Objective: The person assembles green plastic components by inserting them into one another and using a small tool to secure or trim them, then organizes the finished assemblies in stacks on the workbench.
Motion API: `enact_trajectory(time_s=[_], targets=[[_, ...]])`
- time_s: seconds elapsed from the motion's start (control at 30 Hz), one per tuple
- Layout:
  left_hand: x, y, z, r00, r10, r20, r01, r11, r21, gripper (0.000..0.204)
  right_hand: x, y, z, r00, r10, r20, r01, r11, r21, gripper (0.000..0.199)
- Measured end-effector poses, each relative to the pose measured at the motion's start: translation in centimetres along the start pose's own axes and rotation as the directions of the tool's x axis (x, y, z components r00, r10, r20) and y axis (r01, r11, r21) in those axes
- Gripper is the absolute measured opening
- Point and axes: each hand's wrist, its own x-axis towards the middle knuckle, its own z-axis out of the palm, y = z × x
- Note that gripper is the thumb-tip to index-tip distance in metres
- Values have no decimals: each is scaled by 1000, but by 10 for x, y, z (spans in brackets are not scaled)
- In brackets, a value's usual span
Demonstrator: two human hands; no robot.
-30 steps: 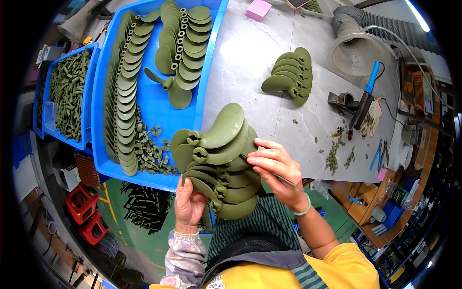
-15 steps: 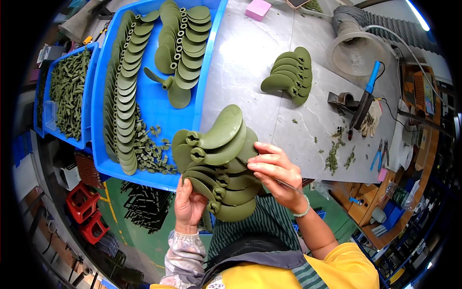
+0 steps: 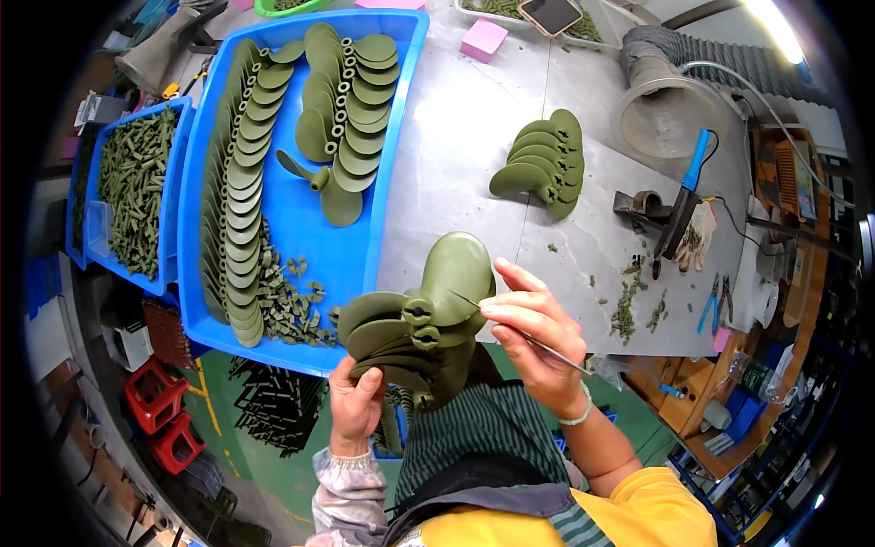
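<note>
A stack of olive-green propellers (image 3: 458,273) is held up over the table's near edge by my left hand (image 3: 357,406), with its fingers closed on the blades at the lower left. Slotted hub openings show along the stack. Pinched in my right hand (image 3: 545,346) is a thin metal pick (image 3: 558,356). Its fine tip lies over the face of the uppermost blade, close to the hub; whether it touches, I cannot tell. Another nested group of propellers (image 3: 544,164) rests on the metal table (image 3: 447,164), farther off to the right.
A blue crate (image 3: 398,182) at left holds rows of propellers and small green scraps. Beside it stands a smaller bin of green pieces (image 3: 137,182). On the right are a suction funnel (image 3: 670,118), a blue-handled tool (image 3: 697,169), a glove (image 3: 697,239) and pliers (image 3: 711,305).
The propeller stack has turned and tilted, so its top blade now points up. My right hand has come off the blades' edge, and the pick's tip is now over the top blade.
</note>
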Motion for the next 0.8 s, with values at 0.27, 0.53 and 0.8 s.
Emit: enact_trajectory(time_s=[0.27, 0.53, 0.8], targets=[[4, 3, 8, 997, 33, 72, -36, 998, 50, 49, -5, 6, 1, 1000, 12, -22, -12, 1000, 0, 25], [4, -1, 9, 997, 17, 77, -17, 1000, 4, 48, -11, 4, 3, 999, -29, -28, 29, 1000, -5, 27], [3, -2, 9, 997, 19, 75, -18, 1000, -4, 47, -14, 3, 5, 998, 23, -64, -22, 1000, 17, 27]])
